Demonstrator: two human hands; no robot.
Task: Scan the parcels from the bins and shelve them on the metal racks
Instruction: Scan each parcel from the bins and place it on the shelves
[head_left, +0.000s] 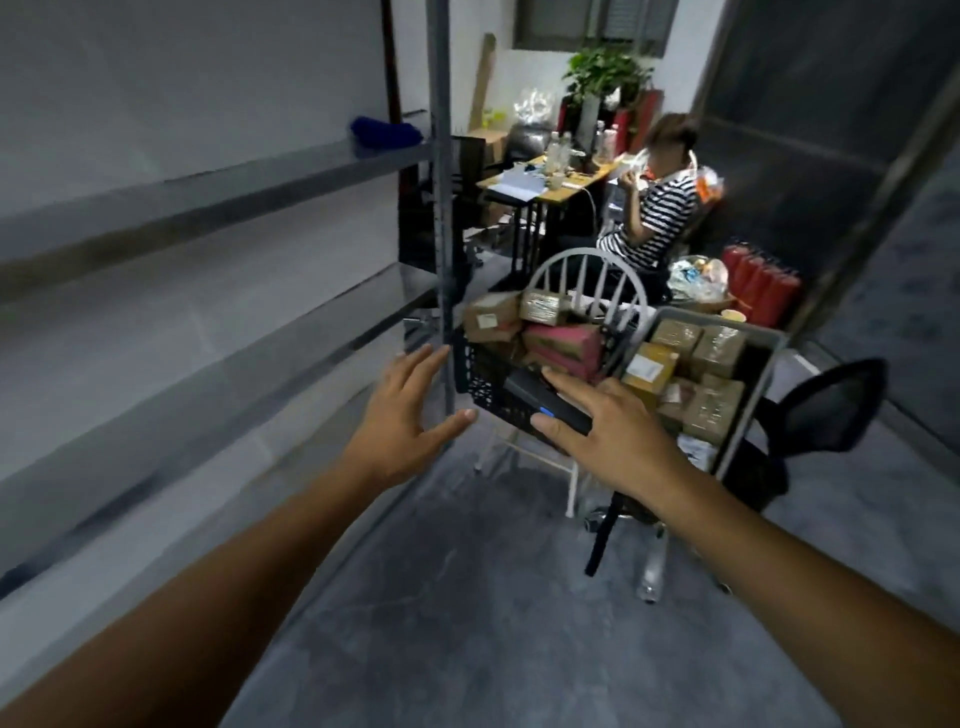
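**A:** Why are the parcels (550, 338) all heaped in the crate (478, 374) and the bin (769, 343)? We can't spot one on the rack (441, 208).

**B:** We reckon we're at the fetch step, with no shelving done at this end. The crate sits on a white chair (587, 260) and the bin on a mesh chair (831, 410). Both are near the rack's end post, probably so we don't have to stoop and the carry is short.

**A:** And the scanner (545, 402)?

**B:** The right hand (613, 431) has it pinched between thumb and fingers, blue button up, nose towards the crate. Our guess is it's held out front so a label can be read as soon as a box comes up.

**A:** Left hand (405, 415)?

**B:** Fingers spread, holding nothing, just beside the post and short of the crate. It's likely kept free to grab a parcel, since the other hand is busy.

**A:** Anything on the shelves?

**B:** There's a blue bundle (387, 132) on an upper shelf, too blurry for us to name.
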